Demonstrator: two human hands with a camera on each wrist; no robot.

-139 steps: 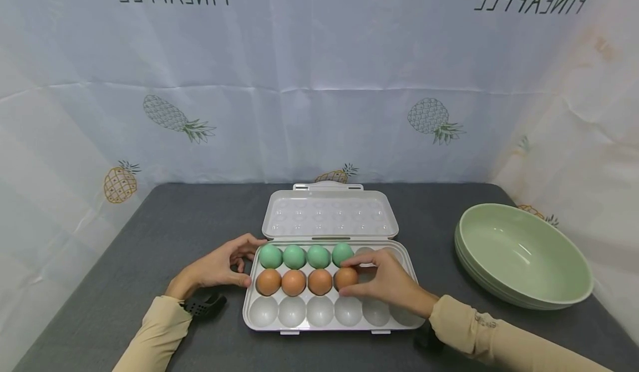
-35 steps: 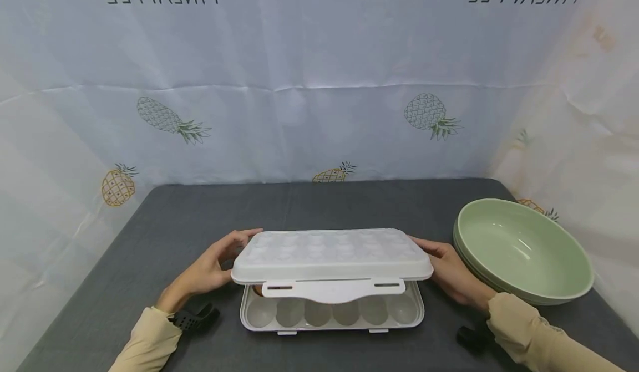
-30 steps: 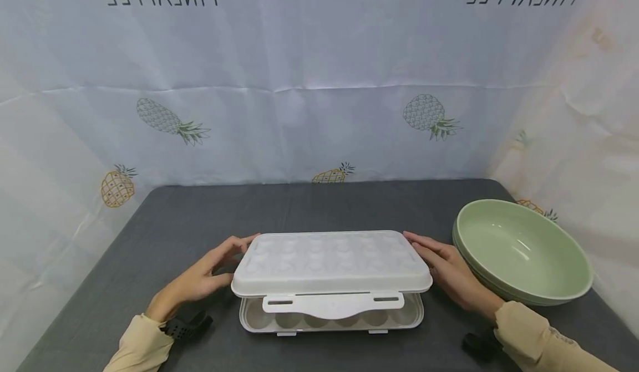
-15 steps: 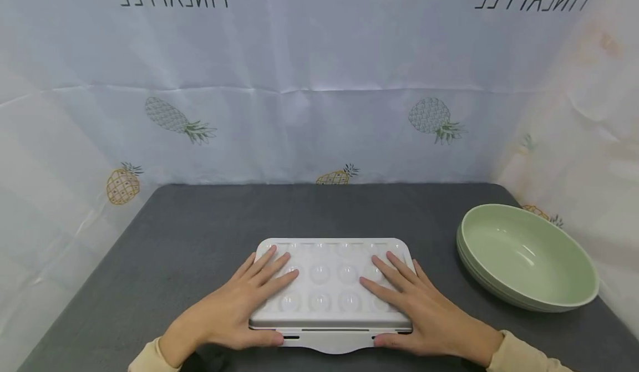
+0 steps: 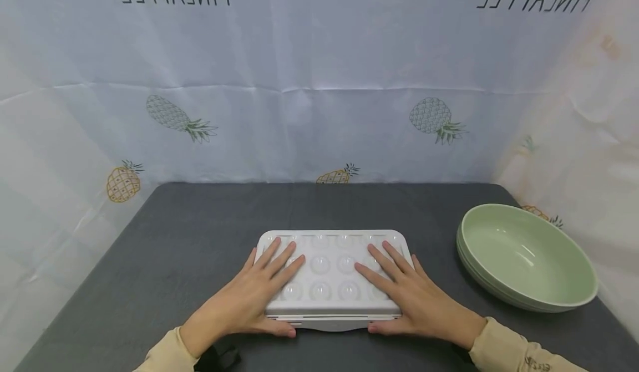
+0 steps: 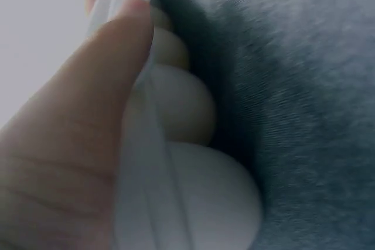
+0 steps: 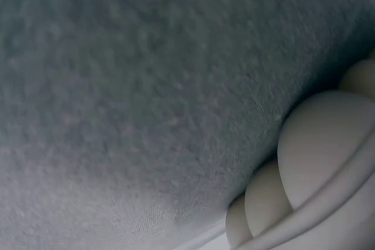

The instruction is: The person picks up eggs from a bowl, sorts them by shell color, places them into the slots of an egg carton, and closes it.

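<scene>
The white plastic egg box (image 5: 320,278) lies on the dark table with its lid down, and the lid hides its contents. My left hand (image 5: 249,291) rests on the lid's left part with fingers spread and straight. My right hand (image 5: 416,300) lies likewise on the right part. Both thumbs reach along the front edge, over the front flap (image 5: 331,325), which now hangs down there. The left wrist view shows the left thumb (image 6: 88,115) straight against the rim, above the rounded cups (image 6: 181,103) of the base. Similar cups (image 7: 325,144) fill the right wrist view's lower right corner.
A stack of large light green bowls (image 5: 524,255) stands at the table's right side. Behind the grey-black table (image 5: 209,211) hangs a pale curtain (image 5: 299,133) printed with pineapples.
The lid, open with green and brown eggs showing earlier, has come down. My hands moved from its sides onto its top. Since half a second ago the flap has folded down and the box shifted slightly away.
</scene>
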